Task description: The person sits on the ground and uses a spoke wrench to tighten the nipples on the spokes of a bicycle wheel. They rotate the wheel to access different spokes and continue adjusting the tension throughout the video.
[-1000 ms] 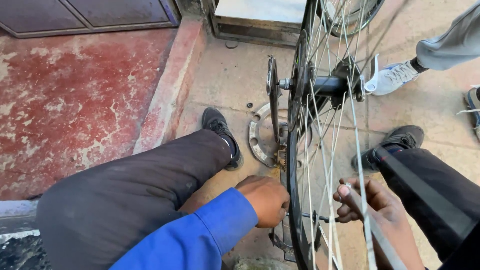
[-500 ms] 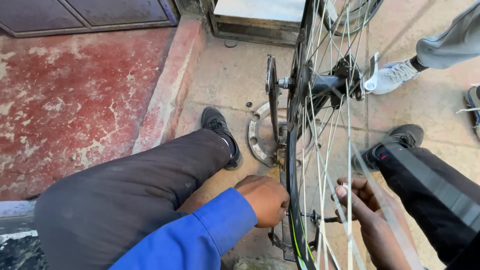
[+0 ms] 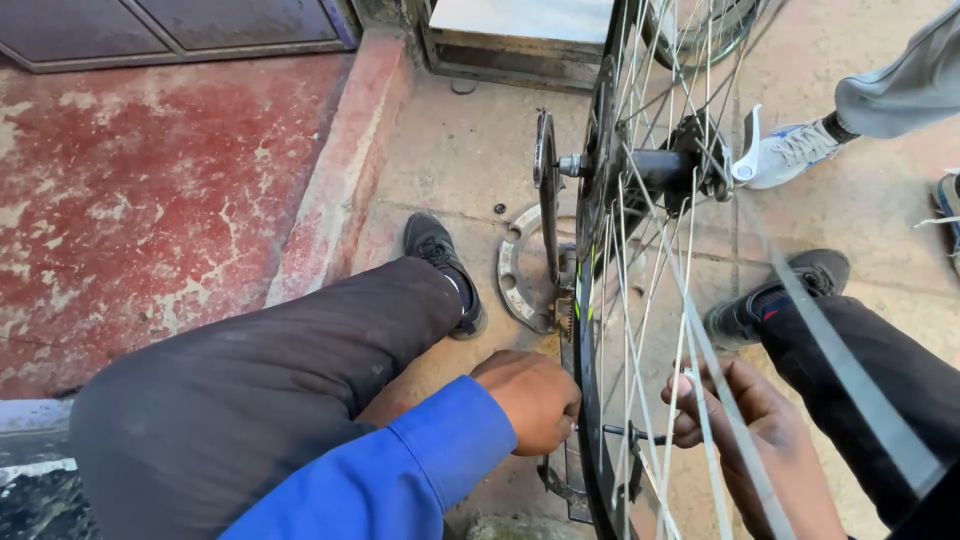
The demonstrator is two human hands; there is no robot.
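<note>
The ground is worn concrete paving, tan and stained, with a raised step (image 3: 330,190) on the left whose top is flaking red paint. A dark metal door (image 3: 170,30) runs along the far left edge, and a pale box-like frame (image 3: 520,40) stands at the far middle.

One bicycle wheel (image 3: 640,300) stands upright in the middle right, its black tyre edge-on, its spokes fanning from a black hub (image 3: 660,165). One disc rotor (image 3: 545,190) sits on the hub's left end. One flat metal ring (image 3: 515,275) with holes lies on the paving just left of the wheel.

The left hand (image 3: 530,400), in a blue sleeve, is curled into a fist against the near left side of the rim; what it grips is hidden. The right hand (image 3: 740,420) reaches through from the right, fingers (image 3: 700,390) pinched on a spoke.

Two black shoes (image 3: 440,265) belong to the person. One white sneaker (image 3: 785,150) of another person stands far right.
</note>
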